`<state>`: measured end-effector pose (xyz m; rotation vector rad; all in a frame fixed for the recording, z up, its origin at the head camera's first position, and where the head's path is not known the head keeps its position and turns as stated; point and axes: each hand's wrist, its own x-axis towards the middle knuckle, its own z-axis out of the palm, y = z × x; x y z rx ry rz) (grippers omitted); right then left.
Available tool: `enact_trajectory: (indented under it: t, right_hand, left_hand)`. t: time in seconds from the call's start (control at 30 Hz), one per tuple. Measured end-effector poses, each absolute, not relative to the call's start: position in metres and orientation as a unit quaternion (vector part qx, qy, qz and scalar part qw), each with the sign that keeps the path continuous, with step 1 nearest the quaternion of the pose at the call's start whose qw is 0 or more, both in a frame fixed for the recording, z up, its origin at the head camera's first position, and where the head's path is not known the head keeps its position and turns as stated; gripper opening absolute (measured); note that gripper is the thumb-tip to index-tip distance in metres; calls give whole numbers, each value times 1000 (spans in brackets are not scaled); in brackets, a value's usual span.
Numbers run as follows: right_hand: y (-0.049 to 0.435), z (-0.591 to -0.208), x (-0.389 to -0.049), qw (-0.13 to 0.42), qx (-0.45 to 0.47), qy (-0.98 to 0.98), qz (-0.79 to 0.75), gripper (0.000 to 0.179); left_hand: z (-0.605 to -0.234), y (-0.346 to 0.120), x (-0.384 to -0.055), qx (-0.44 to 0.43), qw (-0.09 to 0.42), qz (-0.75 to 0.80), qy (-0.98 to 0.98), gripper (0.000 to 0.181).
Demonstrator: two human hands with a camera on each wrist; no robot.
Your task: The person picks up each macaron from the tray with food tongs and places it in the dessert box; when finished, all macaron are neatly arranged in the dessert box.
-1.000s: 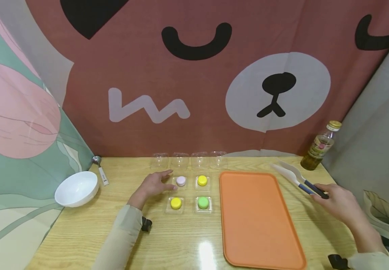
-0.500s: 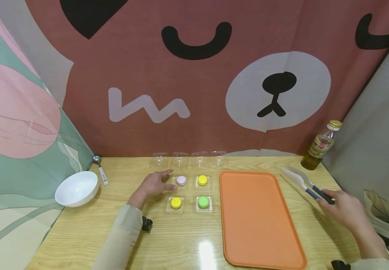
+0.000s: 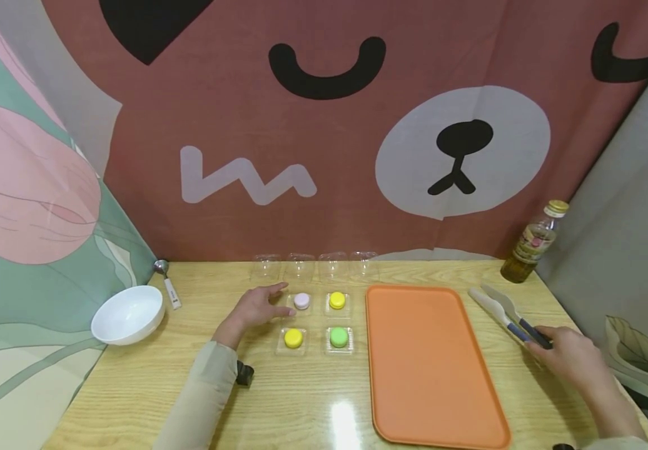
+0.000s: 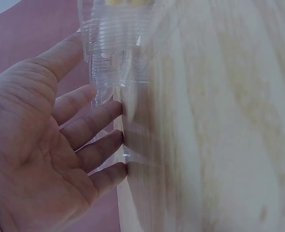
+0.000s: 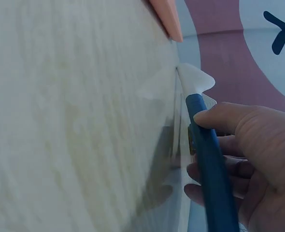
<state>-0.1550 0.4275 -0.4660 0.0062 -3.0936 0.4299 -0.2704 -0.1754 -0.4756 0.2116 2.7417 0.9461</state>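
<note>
My right hand (image 3: 574,359) holds a pair of tongs (image 5: 207,150) with dark blue handles and flat white tips, thumb on one arm and fingers on the other side. The tongs point toward the back, just right of the orange tray (image 3: 433,369). My left hand (image 3: 253,307) rests at the left of a lilac macaron (image 3: 301,301) on a clear plastic base, fingers loosely spread and holding nothing. In the left wrist view its fingertips are right by the table surface. Nearby, on similar bases, sit a back yellow macaron (image 3: 338,300), a front yellow macaron (image 3: 293,339) and a green macaron (image 3: 339,337).
Several clear plastic covers (image 3: 299,267) stand in a row along the back edge. A white bowl (image 3: 128,315) and a measuring spoon (image 3: 171,290) lie at the left. A bottle of golden liquid (image 3: 531,247) stands at the back right, before the printed curtain.
My right hand has drawn back toward me and slightly right with the tongs, their tips shifting right and nearer. My left hand and the macarons have stayed in place.
</note>
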Motion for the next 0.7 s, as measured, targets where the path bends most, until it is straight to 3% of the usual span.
enact_trajectory:
  t: [0.3,0.7]
  right_hand:
    - [422,-470,-151,10,10,-992,125,49]
    - [420,-470,-152,-57,-15,-991,120,63]
  left_hand:
    - [-474,-175,-269,79,115,325,936,77]
    - [-473,-175,-270,78,114,325,936,78]
